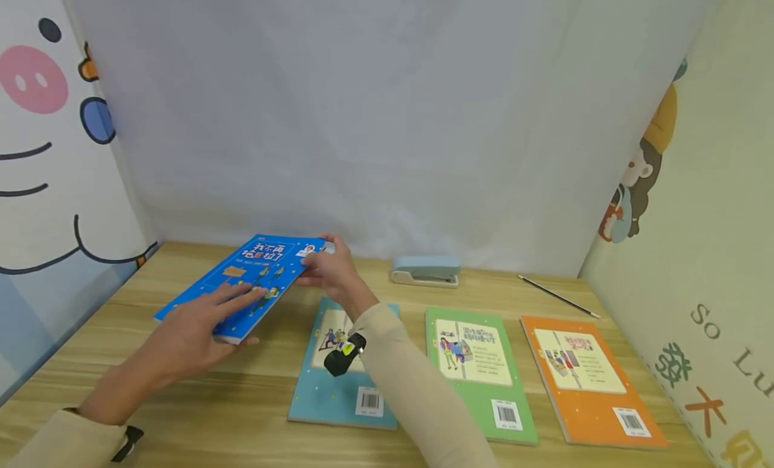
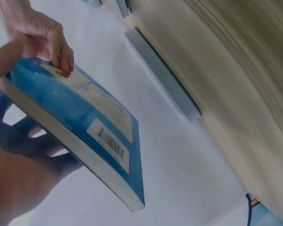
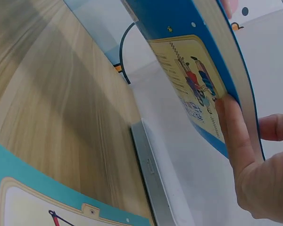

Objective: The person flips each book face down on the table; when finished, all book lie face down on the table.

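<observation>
A blue book (image 1: pixel 242 273) is held tilted above the left part of the table, its illustrated front cover up. My left hand (image 1: pixel 196 327) grips its near edge, fingers spread on the front cover and thumb underneath. At the far right corner my right hand (image 1: pixel 331 266) pinches the book, thumb on top and fingers against the back cover. In the left wrist view the back cover shows a barcode label (image 2: pixel 108 143). Below my right forearm lies a teal book (image 1: pixel 308 381), partly hidden by the sleeve.
Right of the teal book lie a green book (image 1: pixel 514 394) and an orange book (image 1: pixel 598 407), back covers up. A stapler (image 1: pixel 426 270) stands near the back cloth, with a pencil (image 1: pixel 559 297) at right. A long grey object (image 2: pixel 162 75) lies along the table's back edge.
</observation>
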`<state>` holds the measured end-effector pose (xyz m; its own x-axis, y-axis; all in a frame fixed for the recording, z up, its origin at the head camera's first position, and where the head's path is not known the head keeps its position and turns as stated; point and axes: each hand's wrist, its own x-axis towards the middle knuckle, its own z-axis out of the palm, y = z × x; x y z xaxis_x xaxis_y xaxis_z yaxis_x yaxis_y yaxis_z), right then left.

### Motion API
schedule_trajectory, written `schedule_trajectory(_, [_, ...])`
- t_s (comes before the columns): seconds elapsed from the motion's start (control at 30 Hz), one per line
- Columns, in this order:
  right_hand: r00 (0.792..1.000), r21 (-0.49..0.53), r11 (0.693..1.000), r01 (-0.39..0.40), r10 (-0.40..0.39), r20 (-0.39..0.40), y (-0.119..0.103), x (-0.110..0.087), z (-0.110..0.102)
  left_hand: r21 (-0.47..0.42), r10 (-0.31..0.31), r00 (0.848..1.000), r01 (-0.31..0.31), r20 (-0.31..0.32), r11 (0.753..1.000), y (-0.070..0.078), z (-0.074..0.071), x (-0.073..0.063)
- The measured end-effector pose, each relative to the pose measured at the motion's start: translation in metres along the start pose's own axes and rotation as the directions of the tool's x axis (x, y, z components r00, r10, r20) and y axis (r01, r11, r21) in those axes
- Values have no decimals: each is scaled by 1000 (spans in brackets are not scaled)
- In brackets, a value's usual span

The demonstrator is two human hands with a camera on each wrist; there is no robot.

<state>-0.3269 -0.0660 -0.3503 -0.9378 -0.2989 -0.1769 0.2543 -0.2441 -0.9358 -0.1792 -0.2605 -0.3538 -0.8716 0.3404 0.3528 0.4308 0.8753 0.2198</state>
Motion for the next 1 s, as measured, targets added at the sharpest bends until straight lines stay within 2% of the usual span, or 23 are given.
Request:
schedule_trajectory(0.27, [1000,2,1000,-2,2,10,-9,-4,-1,62,49,995,-44,-90,997,16,-4,7])
schedule_trajectory(0.47, [1000,-13,1000,15,-14,25,-12,-8,2,68,26,994,-18,-107,997,25,-9,9])
schedule_trajectory(0.6, [999,-30,999,15,-14,38,-13,-11,4,72,16,994,-8,-109,997,27,-12,8])
schedule_trajectory(0.83, [1000,-39,999,-5,7,31,-13,-11,2,80,50,988,-38,-145,996,29,-11,7])
schedule_trajectory(1.0, [998,-28,1000,-13,15,60,-14,-11,-2,97,95,972,-76,-216,992,27,-7,7])
